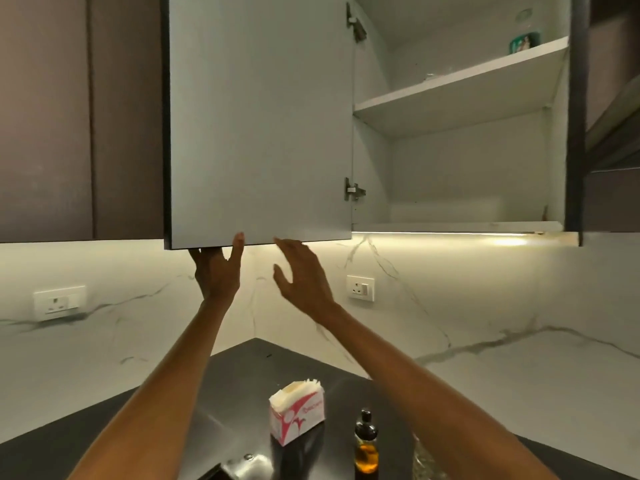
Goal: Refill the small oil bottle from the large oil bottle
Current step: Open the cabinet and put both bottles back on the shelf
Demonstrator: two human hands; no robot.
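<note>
Hands at the cabinet door (259,126): left hand (216,271) fingers grip its lower edge, right hand (304,275) open; small oil bottle (366,445), likely slick, fragile glass, best grasped mid-body.

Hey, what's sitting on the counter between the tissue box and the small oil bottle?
Nothing: in the head view, only bare dark countertop separates the tissue box from the small oil bottle.

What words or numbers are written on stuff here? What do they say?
Nothing here can be read for sure.
Tissue box: red writing beside a red logo, too blurred to read.
Jar on the top cupboard shelf: green label with a picture, too small and blurred to read.
Small oil bottle: no writing shows.
Wall sockets: no writing shows.
</note>
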